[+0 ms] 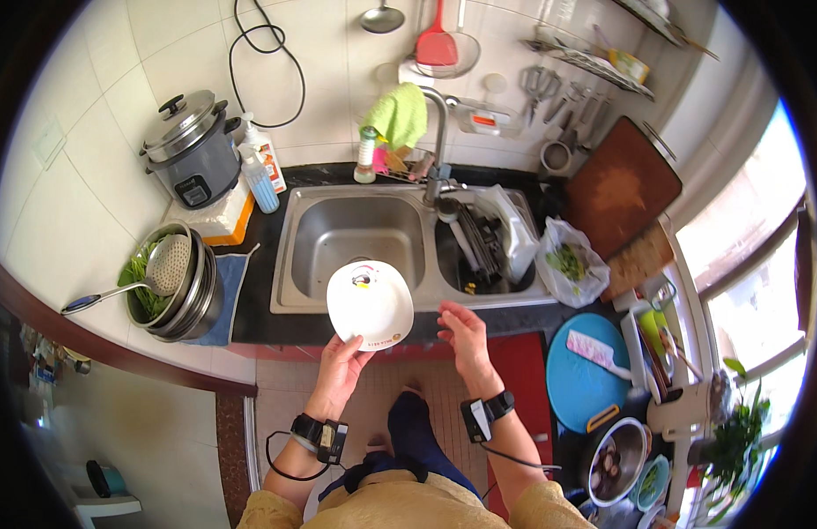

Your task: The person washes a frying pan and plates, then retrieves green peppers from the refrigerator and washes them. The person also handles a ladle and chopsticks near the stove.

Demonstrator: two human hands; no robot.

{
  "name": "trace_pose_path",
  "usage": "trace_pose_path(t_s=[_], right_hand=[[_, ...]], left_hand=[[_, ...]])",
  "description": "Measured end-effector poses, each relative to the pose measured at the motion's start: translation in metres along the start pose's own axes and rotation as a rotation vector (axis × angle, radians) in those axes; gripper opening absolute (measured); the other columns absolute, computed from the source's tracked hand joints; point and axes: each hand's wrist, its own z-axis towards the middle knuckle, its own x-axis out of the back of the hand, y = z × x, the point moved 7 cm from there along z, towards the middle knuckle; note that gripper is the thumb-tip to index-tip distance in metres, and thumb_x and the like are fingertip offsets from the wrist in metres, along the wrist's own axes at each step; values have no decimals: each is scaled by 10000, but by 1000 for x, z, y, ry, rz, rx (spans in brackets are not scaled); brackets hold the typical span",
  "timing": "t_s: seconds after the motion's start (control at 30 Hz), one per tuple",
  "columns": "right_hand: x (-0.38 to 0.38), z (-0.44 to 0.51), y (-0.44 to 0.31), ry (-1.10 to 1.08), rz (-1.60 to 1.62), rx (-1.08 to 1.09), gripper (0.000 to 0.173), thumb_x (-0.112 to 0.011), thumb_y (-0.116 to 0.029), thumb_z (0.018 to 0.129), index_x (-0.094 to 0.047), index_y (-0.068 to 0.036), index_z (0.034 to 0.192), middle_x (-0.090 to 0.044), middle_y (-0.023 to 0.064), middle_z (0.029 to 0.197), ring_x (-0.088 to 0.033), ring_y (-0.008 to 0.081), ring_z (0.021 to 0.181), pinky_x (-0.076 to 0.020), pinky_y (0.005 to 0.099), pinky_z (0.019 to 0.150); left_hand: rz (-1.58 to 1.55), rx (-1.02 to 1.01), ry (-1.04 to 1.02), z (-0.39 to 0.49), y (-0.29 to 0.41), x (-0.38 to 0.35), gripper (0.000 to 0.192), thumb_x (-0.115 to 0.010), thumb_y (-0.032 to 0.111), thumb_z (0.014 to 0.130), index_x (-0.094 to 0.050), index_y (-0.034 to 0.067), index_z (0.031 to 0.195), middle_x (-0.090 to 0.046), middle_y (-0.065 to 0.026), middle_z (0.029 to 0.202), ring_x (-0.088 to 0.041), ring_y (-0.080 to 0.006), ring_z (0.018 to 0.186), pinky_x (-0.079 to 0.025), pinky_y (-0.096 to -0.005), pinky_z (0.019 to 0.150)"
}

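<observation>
A white rounded-square plate [369,311] with a small colored picture near its far edge and writing near its near edge is held by my left hand [342,367]. My thumb lies over the plate's near rim and the fingers go beneath it. The plate hangs over the front edge of the stainless steel sink [346,228], covering part of the left basin. To the right of the plate, my right hand [466,337] is raised with nothing in it, its fingers partly bent and apart from the plate. Black devices are strapped to both wrists.
Left stand a rice cooker [203,159], pump bottles [260,175] and stacked bowls with greens and a skimmer [168,264]. The right basin holds a cleaver-like dark utensil bundle [471,244]. Right are a plastic bag of greens [570,264], cutting board [623,185], blue round board [580,390] and knife [593,350].
</observation>
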Motion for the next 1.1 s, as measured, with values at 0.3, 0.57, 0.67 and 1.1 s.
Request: trace_pose_path(t_s=[0.3, 0.57, 0.67, 1.1], right_hand=[[-12, 223, -88, 277, -811, 566, 296, -649, -156, 789, -669, -60, 1068, -666, 135, 1004, -620, 267, 934, -468, 379, 825], [-14, 320, -116, 272, -1375, 700, 256, -600, -39, 761, -683, -74, 1001, -642, 80, 1080, -569, 307, 986, -458, 413, 846], [-7, 334, -117, 248, -1287, 699, 263, -544, 15, 760, -697, -63, 958, -666, 116, 984, -617, 329, 916, -492, 407, 801], [-34, 287, -132, 546, -1411, 971, 282, -582, -26, 754, -660, -52, 1024, -651, 110, 1009, -581, 318, 931, -448, 430, 839]], left_hand=[[0, 51, 176, 131, 24, 0, 240, -549, 88, 916, -538, -12, 1134, -614, -105, 1097, -615, -189, 997, -514, -335, 918], [35, 56, 158, 200, 31, -17, 266, -535, 78, 915, -524, -37, 1155, -598, -142, 1140, -594, -226, 1058, -497, -366, 952], [21, 86, 143, 217, 31, -18, 271, -531, 75, 915, -526, -42, 1160, -599, -143, 1146, -597, -230, 1059, -495, -371, 957], [-14, 225, 135, 238, 23, 9, 277, -512, 66, 920, -527, -32, 1179, -601, -142, 1154, -613, -227, 1034, -513, -358, 923]])
